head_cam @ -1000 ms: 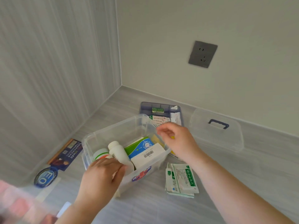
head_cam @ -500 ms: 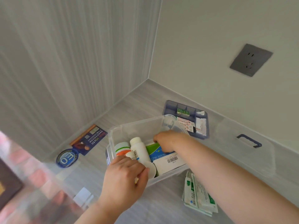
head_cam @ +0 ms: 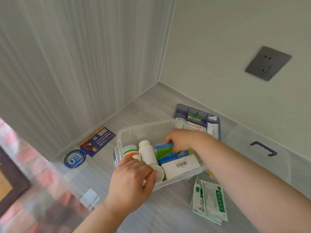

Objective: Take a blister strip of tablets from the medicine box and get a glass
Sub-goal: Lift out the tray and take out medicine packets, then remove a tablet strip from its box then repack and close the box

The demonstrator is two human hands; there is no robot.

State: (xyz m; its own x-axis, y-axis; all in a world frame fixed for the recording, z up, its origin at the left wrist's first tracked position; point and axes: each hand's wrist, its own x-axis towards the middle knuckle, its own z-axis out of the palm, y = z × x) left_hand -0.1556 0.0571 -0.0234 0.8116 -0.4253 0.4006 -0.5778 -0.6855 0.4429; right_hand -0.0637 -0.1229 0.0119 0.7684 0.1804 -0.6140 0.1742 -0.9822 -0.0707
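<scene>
A clear plastic medicine box stands open on the grey counter. Inside lie white bottles, a green-and-blue carton and a white carton with a barcode. My right hand reaches into the box and pinches the top of the green-and-blue carton. My left hand grips the box's near left rim, its fingers curled over the edge by the bottles. No blister strip and no glass show in the view.
A blue divider tray with small packets sits behind the box. The clear lid with a blue handle lies to the right. Green-and-white sachets lie at the front right. A printed card and round sticker lie left, by the wall.
My right hand has gone from above the box's rim down into it and taken hold of the green-and-blue carton. My left hand stays on the near rim. The camera has swung left.
</scene>
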